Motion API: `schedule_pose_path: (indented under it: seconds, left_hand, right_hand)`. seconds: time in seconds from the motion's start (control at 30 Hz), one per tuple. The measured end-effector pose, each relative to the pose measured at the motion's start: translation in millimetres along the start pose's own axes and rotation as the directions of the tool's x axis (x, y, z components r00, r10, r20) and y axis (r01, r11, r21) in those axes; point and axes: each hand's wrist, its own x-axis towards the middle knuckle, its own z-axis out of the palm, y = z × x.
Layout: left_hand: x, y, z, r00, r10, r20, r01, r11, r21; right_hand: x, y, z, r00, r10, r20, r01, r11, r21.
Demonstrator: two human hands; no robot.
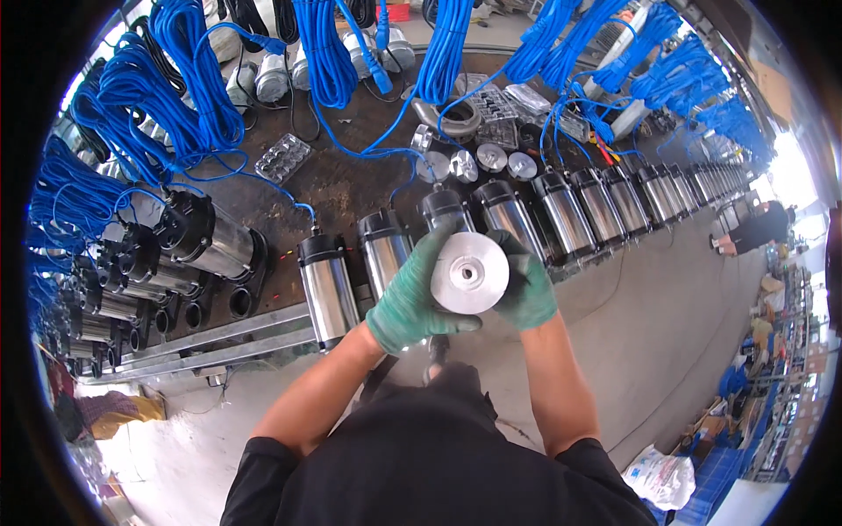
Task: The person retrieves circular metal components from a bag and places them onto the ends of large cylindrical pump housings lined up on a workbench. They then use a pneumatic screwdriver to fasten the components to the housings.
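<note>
Between my two green-gloved hands I hold a round silver metal disc-shaped part (481, 282) with a small hole in its raised centre. My left hand (412, 298) wraps its left side, the thumb underneath. My right hand (528, 285) grips the right edge; its fingers are partly hidden behind the disc. Just beyond my hands stands a row of steel cylindrical pumps with black tops, among them one pump (386, 250) beside my left hand and another pump (509, 215) past my right. Similar silver discs (491, 158) lie on the bench behind them.
Bundles of blue cable (324, 53) hang above the dark workbench (338, 188). Larger pumps (206, 237) lie tilted at the left. A clear tray (283, 158) rests on the bench. Another person (759, 230) is at the far right, and a white sack (660, 478) sits at lower right.
</note>
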Motion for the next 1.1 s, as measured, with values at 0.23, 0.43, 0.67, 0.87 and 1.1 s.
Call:
schedule_pose_path:
  seconds: [0.23, 0.43, 0.67, 0.87, 1.1]
  left_hand:
    - [-63.2, 23.3, -3.1, 0.960, -0.107, 0.259, 0.153, 0.974, -0.167]
    - [-74.4, 20.9, -2.2, 0.827, -0.037, 0.561, 0.141, 0.980, -0.143]
    - [-60.5, 40.5, 20.5, 0.621, -0.215, 0.754, 0.420, 0.903, -0.089]
    - [-58.3, 1.2, 20.9, 0.683, -0.264, 0.681, 0.405, 0.913, -0.052]
    - [-45.9, -68.7, 9.0, 0.920, -0.260, 0.294, 0.111, 0.891, 0.440]
  right_hand:
    - [-88.5, 66.2, 29.5, 0.980, 0.062, -0.190, -0.051, 0.997, 0.059]
    - [-144.8, 89.5, 30.1, 0.927, 0.359, -0.108, -0.345, 0.930, 0.127]
    - [-182.2, 132.3, 5.9, 0.958, 0.237, -0.164, -0.280, 0.900, -0.335]
    - [-180.5, 96.9, 20.4, 0.996, 0.019, -0.085, -0.006, 0.989, 0.150]
    - [-198.0, 139.3, -64.9, 0.907, -0.009, -0.421, -0.039, 0.994, -0.104]
